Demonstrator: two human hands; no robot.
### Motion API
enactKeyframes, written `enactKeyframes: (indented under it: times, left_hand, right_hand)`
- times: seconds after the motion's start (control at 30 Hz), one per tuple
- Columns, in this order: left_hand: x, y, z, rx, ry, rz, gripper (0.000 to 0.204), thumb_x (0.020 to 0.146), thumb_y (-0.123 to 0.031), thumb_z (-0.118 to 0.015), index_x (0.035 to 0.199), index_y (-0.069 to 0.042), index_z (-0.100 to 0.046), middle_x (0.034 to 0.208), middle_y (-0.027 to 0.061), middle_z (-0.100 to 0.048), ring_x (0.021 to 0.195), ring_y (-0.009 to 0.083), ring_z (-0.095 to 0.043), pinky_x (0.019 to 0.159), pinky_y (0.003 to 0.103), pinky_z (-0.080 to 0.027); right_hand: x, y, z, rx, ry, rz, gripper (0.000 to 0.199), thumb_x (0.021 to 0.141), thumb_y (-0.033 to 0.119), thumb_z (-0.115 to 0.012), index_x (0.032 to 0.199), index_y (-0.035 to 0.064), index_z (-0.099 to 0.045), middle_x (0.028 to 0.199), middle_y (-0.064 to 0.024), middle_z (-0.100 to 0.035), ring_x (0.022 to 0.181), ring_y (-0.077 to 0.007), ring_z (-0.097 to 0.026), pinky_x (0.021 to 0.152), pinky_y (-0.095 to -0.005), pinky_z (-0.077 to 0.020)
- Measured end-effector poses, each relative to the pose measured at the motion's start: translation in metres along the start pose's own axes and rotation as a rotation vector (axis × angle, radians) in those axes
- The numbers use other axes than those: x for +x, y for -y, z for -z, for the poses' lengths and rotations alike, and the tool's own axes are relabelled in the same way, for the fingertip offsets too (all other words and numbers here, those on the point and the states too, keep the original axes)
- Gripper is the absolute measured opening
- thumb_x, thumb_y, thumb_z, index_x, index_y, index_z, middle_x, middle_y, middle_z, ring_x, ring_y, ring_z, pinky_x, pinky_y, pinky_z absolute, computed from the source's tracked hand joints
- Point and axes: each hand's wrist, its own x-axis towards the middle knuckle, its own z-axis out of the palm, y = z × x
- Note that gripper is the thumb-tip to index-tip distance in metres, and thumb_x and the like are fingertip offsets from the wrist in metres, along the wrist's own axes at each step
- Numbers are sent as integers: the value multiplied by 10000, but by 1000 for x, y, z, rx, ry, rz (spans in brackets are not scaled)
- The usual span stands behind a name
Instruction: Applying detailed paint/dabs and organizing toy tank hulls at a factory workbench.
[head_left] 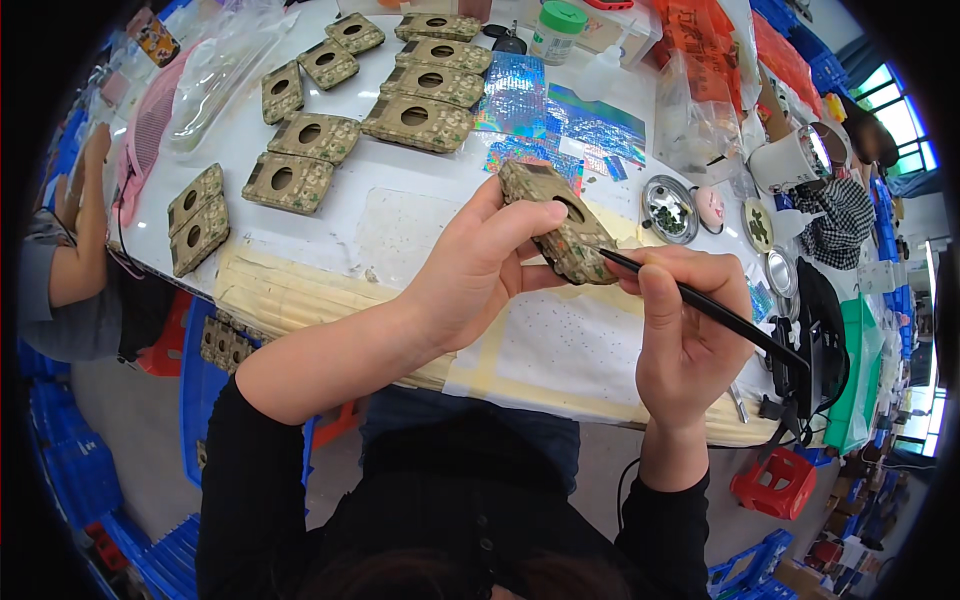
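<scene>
My left hand [465,255] grips a camouflage-patterned model tank hull [535,182] above the near part of the table, tilted, with the thumb next to its round hole. In my right hand [690,335] is a pair of black tweezers [745,328], held like a pen. Their tip meets the hull's lower right edge; whether a small piece sits in the tip is too small to tell. Below both hands lies a white sheet [560,345] with tiny dark specks. Several more camouflage hulls [418,118] stand in rows at the back and left.
Shiny holographic sheets [600,125] lie behind my hands. To the right are a metal dish [648,198] with small dark green pieces, a white mug [783,165] and a green tray [853,370]. A green-lidded jar [557,35] stands at the back. Another person's arm [88,225] is at the left.
</scene>
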Motion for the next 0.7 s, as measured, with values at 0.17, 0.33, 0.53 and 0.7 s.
enactKeyframes:
  times: [0.17,0.33,0.53,0.7]
  left_hand:
    - [0,1,1,-11,-3,-3,367,918,-235,-481,1236,-67,-409,1155,84,-557,1051,176,-584,905,376,-486]
    - [0,1,0,-15,-10,-1,362,916,-227,-480,1231,-61,-415,1151,85,-561,1052,180,-584,913,381,-480]
    - [0,-1,0,-18,-6,2,360,915,-221,-477,1230,-60,-414,1150,86,-564,1049,176,-585,914,376,-478]
    - [0,0,1,-20,-1,2,363,915,-224,-479,1232,-61,-412,1155,85,-562,1050,172,-584,911,373,-479]
  right_hand:
    - [0,-2,0,-23,15,37,105,808,-2,-687,879,-39,-618,836,-117,-636,747,-166,-615,677,-248,-477]
    - [0,-4,0,-35,3,67,108,803,-6,-690,875,-37,-617,826,-119,-640,743,-171,-626,668,-248,-481]
    - [1,-3,0,-64,1,86,112,798,-4,-695,871,-32,-615,812,-118,-647,728,-174,-639,662,-253,-494]
    - [1,-3,0,-67,9,88,118,797,-3,-697,876,-29,-614,814,-119,-649,731,-175,-642,666,-254,-496]
